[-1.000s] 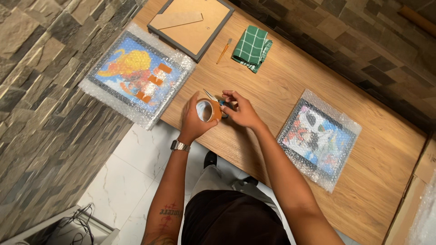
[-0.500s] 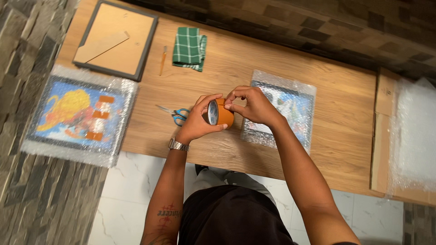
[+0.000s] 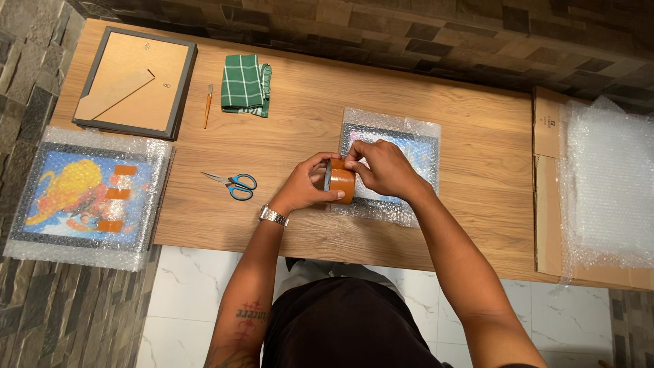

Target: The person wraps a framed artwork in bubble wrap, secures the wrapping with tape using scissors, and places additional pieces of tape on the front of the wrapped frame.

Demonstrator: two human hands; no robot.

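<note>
Your left hand (image 3: 304, 189) grips the brown tape roll (image 3: 340, 181) at frame centre; your right hand (image 3: 383, 167) pinches its top edge, above the bubble-wrapped picture (image 3: 409, 146).

Wooden table (image 3: 470, 143), dark stone-tile wall (image 3: 409, 27), white marble floor (image 3: 184, 307), warm indoor light

We see a long wooden table (image 3: 470, 157) running across the frame. At its upper left lies a grey picture frame (image 3: 135, 82) face down, with a small brush (image 3: 208, 106) and a folded green checked cloth (image 3: 245, 84) beside it. Blue-handled scissors (image 3: 232, 184) lie left of centre. A bubble-wrapped picture (image 3: 403, 157) lies at centre, another (image 3: 88, 194) overhangs the left end, and flat cardboard (image 3: 547, 197) under a bubble-wrap sheet (image 3: 606, 184) sits at right.
</note>
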